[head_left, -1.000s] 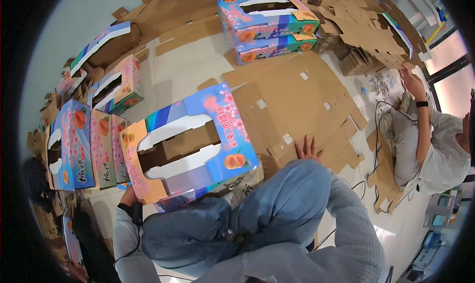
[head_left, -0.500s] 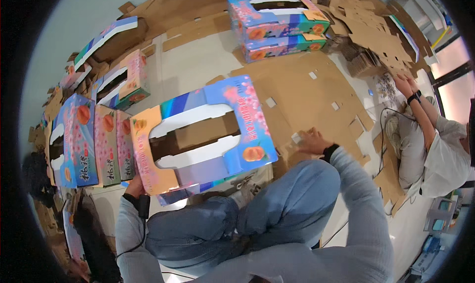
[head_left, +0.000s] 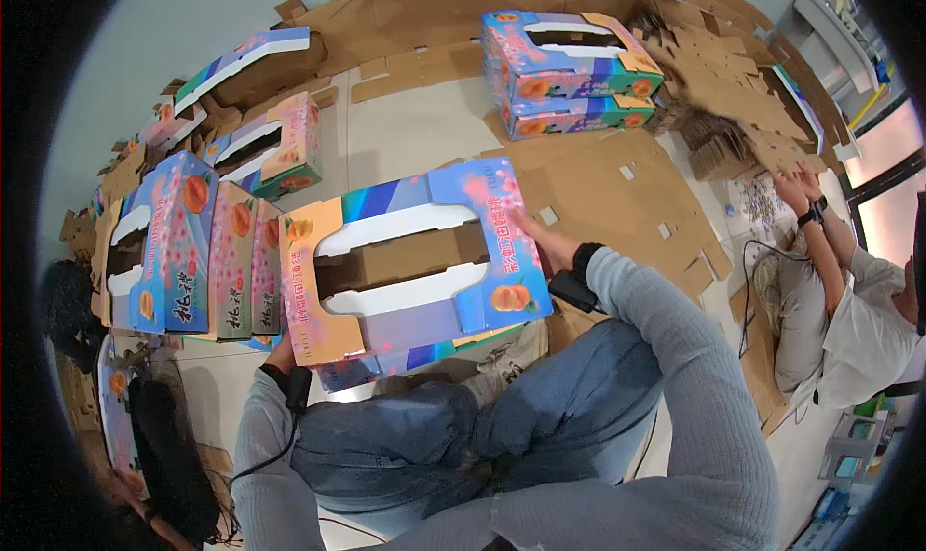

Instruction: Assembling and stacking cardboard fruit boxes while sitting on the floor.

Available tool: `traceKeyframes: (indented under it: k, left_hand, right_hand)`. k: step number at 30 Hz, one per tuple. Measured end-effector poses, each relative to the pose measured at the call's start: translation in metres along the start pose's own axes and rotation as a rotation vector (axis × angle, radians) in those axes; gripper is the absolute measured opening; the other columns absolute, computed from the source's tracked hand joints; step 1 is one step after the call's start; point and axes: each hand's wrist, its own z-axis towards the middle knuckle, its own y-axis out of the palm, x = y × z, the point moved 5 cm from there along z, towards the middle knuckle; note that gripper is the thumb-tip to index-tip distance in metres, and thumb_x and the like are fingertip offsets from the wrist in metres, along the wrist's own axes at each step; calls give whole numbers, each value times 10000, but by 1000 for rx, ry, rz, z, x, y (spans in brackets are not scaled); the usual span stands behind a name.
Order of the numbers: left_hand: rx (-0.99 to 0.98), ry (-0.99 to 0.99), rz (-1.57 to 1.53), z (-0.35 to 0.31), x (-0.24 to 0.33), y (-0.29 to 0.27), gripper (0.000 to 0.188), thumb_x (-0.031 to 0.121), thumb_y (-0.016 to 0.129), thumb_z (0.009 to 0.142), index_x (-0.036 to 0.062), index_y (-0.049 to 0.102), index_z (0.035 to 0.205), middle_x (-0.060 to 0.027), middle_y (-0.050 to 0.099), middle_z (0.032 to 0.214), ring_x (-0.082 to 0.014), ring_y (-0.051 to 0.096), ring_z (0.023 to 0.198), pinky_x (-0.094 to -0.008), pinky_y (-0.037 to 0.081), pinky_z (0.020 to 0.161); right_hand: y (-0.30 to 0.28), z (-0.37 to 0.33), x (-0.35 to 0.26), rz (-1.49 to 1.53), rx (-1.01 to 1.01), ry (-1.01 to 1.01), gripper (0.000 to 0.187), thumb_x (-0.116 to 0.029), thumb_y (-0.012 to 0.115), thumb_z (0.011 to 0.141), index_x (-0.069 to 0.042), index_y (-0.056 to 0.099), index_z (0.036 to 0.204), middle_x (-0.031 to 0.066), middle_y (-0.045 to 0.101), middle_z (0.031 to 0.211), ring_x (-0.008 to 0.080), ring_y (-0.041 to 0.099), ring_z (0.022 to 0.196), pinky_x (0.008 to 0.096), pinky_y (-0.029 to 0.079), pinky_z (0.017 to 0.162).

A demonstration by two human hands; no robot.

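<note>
In front of my knees is a printed cardboard gift box (head_left: 391, 329), blue, purple and orange with blossom and peach pictures. Its top has a long opening edged by white flaps, and the brown inside shows through. My left hand (head_left: 282, 354) grips the box at its lower left corner, with most of the fingers hidden behind the panel. Against the right side of the box, my right hand (head_left: 548, 245) holds it with the fingers partly out of sight. Beneath the box's near edge, another printed layer shows.
Finished-looking boxes (head_left: 185, 252) stand at the left, with another box (head_left: 304, 170) behind. Two stacked boxes (head_left: 569, 88) are at the back. A flat brown cardboard sheet (head_left: 637, 189) covers floor to the right. Cardboard piles (head_left: 733, 98) and a seated person (head_left: 858, 300) are at far right.
My right hand has moved from above the brown sheet leftward to the box's right side. My left hand stays at the lower left corner. The whole view has shifted slightly.
</note>
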Motion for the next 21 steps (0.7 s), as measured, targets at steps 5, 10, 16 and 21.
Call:
traceKeyframes:
  k: [5, 10, 16, 21]
  left_hand:
    - [70, 271, -106, 7, 1, -26, 374, 343, 441, 975, 54, 535, 1193, -84, 641, 1066, -218, 648, 943, -370, 555, 809]
    - [91, 323, -306, -15, 20, -10, 362, 319, 439, 975, 48, 533, 1194, -84, 639, 1072, -222, 646, 952, -371, 554, 816]
    - [-96, 287, -239, -29, 51, 75, 411, 288, 487, 963, -10, 486, 1246, -152, 601, 1172, -277, 628, 1029, -455, 524, 899]
    - [-128, 4, 11, -18, 36, 129, 373, 280, 551, 939, 26, 546, 1212, -94, 629, 1132, -193, 635, 961, -339, 525, 875]
  right_hand:
    - [14, 8, -2, 190, -12, -67, 671, -613, 551, 860, -128, 483, 1318, 67, 605, 1220, 182, 622, 1017, 356, 504, 893]
    - [8, 0, -25, 71, 91, -147, 713, -639, 567, 836, -123, 485, 1320, 62, 595, 1236, 175, 591, 1082, 369, 474, 936]
    - [-15, -36, -69, -111, 90, -176, 649, -615, 538, 866, -115, 520, 1280, 35, 625, 1152, 145, 619, 987, 342, 495, 890]
    - [-41, -28, -44, -240, 85, -156, 670, -593, 553, 872, -78, 497, 1296, 64, 619, 1161, 142, 619, 982, 320, 502, 840]
